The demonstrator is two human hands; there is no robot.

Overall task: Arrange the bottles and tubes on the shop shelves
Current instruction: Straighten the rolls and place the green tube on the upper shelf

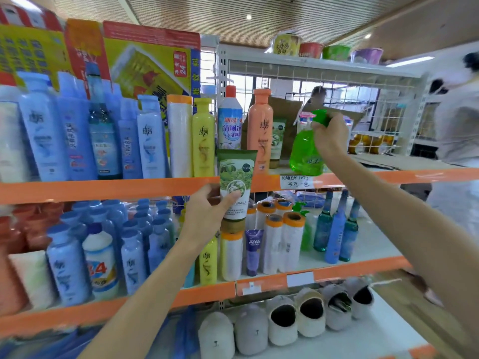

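Observation:
My left hand [207, 211] grips a green and white tube [236, 182] upright, cap down, in front of the orange edge of the upper shelf [103, 189]. My right hand [330, 136] grips the green pump top of a clear green bottle [305, 151], which stands at or just above the upper shelf's front edge. Behind them on that shelf stand a peach bottle [260, 128], a second green tube [277, 141], a white and blue cleaner bottle [229, 120] and a yellow bottle [203, 138]. Blue and white bottles [77, 130] fill the shelf's left side.
The middle shelf [350, 268] holds blue bottles, white tubes with orange caps, a purple tube and tall blue-green bottles. Grey slippers [298, 317] line the bottom shelf. Brown cardboard [396, 161] lies on the upper shelf's right part. A person in white [456, 130] stands at the far right.

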